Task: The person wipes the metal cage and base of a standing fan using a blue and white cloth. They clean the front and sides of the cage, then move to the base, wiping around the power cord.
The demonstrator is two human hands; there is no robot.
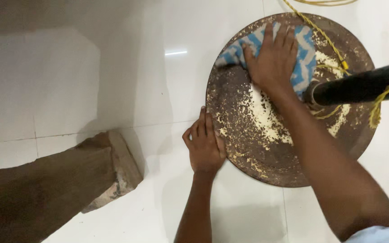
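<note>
Right hand (273, 56) is pressed flat, fingers spread, on a blue-and-white cloth (305, 63) at the far side of a round rusty-brown pan (230, 96). Left hand (205, 146) grips the pan's near-left rim, thumb on top. The pan sits on the white tiled floor (113, 90), speckled with pale crumbs (266, 119). A black handle (361, 85) and yellow cord (325, 38) cross its right side; a wooden block (46, 184) lies well apart at left.

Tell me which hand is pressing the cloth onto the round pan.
The right hand: it lies flat on the blue-and-white cloth near the pan's far side. The left hand only grips the round pan at its near-left rim, touching no cloth.
</note>
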